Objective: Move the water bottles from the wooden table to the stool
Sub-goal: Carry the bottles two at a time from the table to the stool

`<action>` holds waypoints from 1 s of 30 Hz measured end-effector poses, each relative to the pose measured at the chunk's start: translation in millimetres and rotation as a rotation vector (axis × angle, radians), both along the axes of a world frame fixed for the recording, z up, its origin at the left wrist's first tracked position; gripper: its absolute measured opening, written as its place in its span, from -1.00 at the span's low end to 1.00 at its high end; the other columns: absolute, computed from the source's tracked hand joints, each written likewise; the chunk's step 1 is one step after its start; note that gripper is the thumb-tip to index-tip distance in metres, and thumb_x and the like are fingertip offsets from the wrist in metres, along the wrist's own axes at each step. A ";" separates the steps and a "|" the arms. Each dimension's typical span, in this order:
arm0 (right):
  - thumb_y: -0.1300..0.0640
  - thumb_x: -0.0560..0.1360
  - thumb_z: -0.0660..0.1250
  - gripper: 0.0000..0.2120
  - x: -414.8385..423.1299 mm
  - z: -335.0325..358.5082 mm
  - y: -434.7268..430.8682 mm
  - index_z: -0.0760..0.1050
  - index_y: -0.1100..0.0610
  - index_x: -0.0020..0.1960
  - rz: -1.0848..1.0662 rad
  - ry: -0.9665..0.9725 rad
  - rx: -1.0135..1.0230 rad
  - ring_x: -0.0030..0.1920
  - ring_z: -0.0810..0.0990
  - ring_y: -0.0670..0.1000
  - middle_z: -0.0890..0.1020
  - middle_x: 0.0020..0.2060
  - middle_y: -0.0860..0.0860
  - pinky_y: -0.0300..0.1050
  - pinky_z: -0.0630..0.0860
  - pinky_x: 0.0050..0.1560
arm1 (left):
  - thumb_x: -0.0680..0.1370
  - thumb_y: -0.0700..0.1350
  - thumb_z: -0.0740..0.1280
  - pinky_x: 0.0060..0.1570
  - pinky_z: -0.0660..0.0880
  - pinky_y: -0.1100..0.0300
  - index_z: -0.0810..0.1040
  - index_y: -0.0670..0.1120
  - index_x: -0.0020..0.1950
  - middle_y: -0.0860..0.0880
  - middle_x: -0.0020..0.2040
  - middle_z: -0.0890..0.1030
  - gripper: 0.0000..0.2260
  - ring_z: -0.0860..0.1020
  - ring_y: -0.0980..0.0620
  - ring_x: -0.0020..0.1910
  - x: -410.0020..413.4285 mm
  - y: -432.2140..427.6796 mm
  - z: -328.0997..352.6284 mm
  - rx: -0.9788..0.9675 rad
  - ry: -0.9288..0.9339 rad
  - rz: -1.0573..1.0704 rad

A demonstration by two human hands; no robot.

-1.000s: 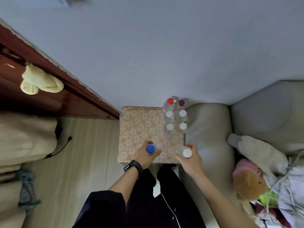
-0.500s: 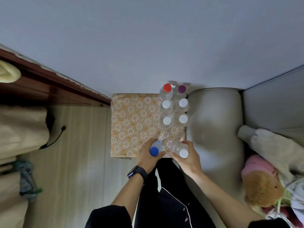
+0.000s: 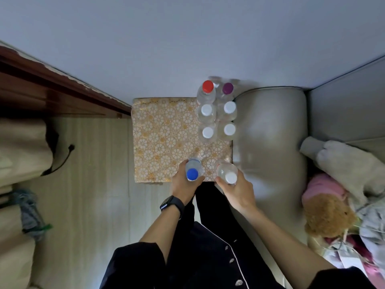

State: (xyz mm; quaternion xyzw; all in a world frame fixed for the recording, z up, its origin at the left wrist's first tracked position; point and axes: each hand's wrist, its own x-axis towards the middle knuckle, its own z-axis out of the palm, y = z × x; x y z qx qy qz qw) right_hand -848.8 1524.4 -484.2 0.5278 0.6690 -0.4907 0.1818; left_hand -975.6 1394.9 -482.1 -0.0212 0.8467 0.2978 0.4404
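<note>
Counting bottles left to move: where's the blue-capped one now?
Head view, low centre: the blue-capped bottle is gripped by the left hand over the near edge of the floral top, just left of the white-capped bottle in the right hand.

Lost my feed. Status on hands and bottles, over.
Left hand grips blue-capped bottle. Right hand grips white-capped bottle. Six more bottles stand beyond, on floral cover.

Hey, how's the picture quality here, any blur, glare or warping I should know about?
Head view: dim, soft light, no hard shadows; fisheye bends the frame edges; the blue-cap bottle in the left hand and white-cap bottle in the right hand show little blur; faint sheen on the sofa arm.
</note>
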 end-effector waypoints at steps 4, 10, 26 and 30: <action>-0.20 0.44 0.46 -0.44 -0.7 2.4 6.3 0.44 -0.08 0.37 -0.066 0.056 0.021 0.04 0.62 -0.08 0.62 -0.04 -0.21 -0.23 0.49 0.06 | 0.43 0.08 0.49 -0.21 0.41 0.25 0.38 0.09 0.39 0.04 0.02 0.62 -0.43 0.59 0.01 -0.09 -1.5 5.0 -2.8 -0.028 0.029 -0.014; -0.12 0.44 0.50 -0.53 -16.6 2.4 26.4 0.48 -0.11 0.30 -0.135 0.103 0.047 -0.09 0.58 -0.34 0.61 -0.10 -0.29 -0.55 0.39 -0.18 | 0.40 0.10 0.52 -0.27 0.38 0.30 0.39 0.07 0.40 0.05 0.04 0.62 -0.38 0.59 0.02 -0.08 -7.9 36.1 -8.0 0.013 0.039 -0.030; -0.18 0.43 0.46 -0.14 -44.5 -6.2 54.4 0.07 -0.08 0.57 0.058 0.067 -0.008 0.16 0.55 -0.03 0.52 0.19 -0.14 -0.02 0.49 0.26 | 0.46 -0.07 0.47 -0.21 0.44 0.14 0.31 -0.04 0.41 -0.06 0.05 0.64 -0.42 0.62 -0.13 -0.01 -28.5 59.7 -26.7 0.022 0.079 -0.240; -0.25 0.40 0.39 -0.24 -47.1 -9.1 56.6 0.15 -0.17 0.50 0.114 0.039 -0.012 0.08 0.62 0.08 0.62 0.08 -0.03 0.05 0.56 0.15 | 0.51 0.04 0.43 -0.19 0.42 0.16 0.35 0.05 0.41 -0.01 0.02 0.64 -0.49 0.60 -0.07 -0.05 -20.7 58.4 -23.7 0.019 0.095 -0.200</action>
